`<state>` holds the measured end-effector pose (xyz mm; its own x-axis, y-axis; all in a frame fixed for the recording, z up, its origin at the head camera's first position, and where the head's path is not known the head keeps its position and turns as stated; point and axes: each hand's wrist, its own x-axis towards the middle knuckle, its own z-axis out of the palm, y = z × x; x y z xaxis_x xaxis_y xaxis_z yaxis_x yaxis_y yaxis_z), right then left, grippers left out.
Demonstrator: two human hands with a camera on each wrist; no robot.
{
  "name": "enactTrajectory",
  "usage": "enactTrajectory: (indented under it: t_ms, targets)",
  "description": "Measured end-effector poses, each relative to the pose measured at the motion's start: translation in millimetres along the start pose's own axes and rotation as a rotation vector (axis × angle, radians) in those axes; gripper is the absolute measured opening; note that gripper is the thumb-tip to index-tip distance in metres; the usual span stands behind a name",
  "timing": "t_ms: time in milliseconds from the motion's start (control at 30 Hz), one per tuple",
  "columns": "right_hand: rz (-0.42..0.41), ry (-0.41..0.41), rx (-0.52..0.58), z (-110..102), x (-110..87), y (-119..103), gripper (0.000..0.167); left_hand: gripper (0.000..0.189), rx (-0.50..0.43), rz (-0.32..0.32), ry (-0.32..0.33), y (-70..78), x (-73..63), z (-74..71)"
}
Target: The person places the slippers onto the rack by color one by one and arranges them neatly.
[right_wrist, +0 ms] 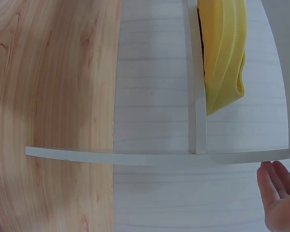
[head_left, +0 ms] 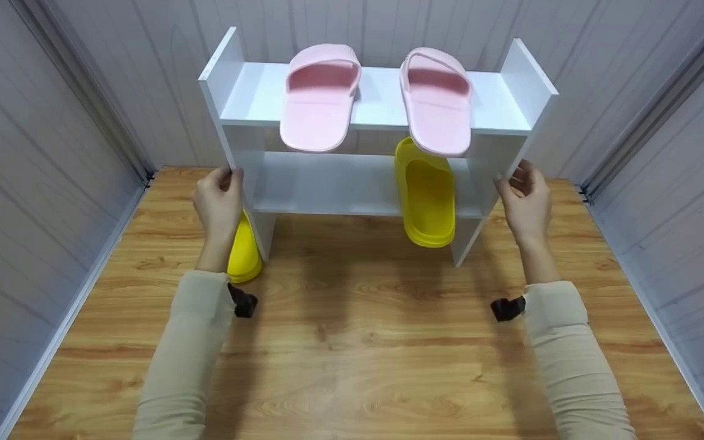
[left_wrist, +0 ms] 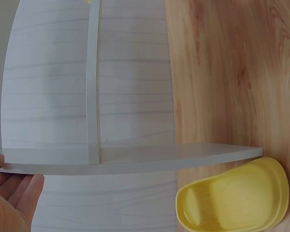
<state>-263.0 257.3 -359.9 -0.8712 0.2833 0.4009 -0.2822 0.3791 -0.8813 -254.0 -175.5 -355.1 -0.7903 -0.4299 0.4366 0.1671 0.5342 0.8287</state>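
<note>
A white shoe rack [head_left: 327,183] with two shelves stands against the back wall. My left hand [head_left: 220,198] grips the front edge of its left side panel, thumb on the inner face and fingers outside. On the other side, my right hand [head_left: 526,201] holds the right panel's edge at a similar height. Two pink slippers, a left one [head_left: 317,113] and a right one [head_left: 439,116], sit on the top shelf with toes overhanging. One yellow slipper [head_left: 430,208] lies on the lower shelf. Another yellow slipper [left_wrist: 232,195] is on the floor outside the left panel, partly hidden by my left wrist in the head view.
Wood-look flooring [head_left: 352,366] spreads in front of the rack. Pale panelled walls rise at the left [head_left: 34,183], the right [head_left: 682,171] and behind. A dark wrist camera [head_left: 243,301] sits on my left wrist, another [head_left: 506,309] on my right.
</note>
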Motion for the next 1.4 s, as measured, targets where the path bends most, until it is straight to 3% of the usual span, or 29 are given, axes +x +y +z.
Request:
enactTrajectory:
  t_ms: [233, 533, 733, 967, 1167, 1300, 1400]
  targets:
    - [-0.025, 0.008, -0.085, 0.1, 3.8, 2.6, 0.040, 0.026, 0.005, -0.014, -0.008, 0.3, -1.0, -0.2]
    - [-0.020, -0.012, -0.084, 1.1, 5.9, 3.9, 0.040, 0.026, -0.018, -0.002, 0.007, -2.2, -2.1, 0.2]
    - [-0.029, -0.020, -0.080, 2.1, 6.4, 4.8, 0.040, 0.031, -0.086, -0.012, 0.034, -10.4, -9.2, -0.5]
    - [-0.033, -0.017, -0.090, 0.0, 6.1, 5.1, 0.041, 0.033, -0.208, -0.125, 0.129, -27.2, -17.7, -7.6]
    - [-0.046, -0.012, -0.099, -1.7, 6.1, 4.5, 0.042, 0.039, -0.289, -0.293, 0.109, -47.7, -24.7, -15.2]
    - [-0.049, -0.016, -0.103, -1.3, 7.0, 4.3, 0.042, 0.047, -0.211, -0.400, 0.064, -65.0, -33.6, -14.3]
    - [-0.040, -0.021, -0.104, -1.0, 7.7, 4.7, 0.043, 0.053, -0.099, -0.435, 0.030, -80.2, -41.2, -10.2]
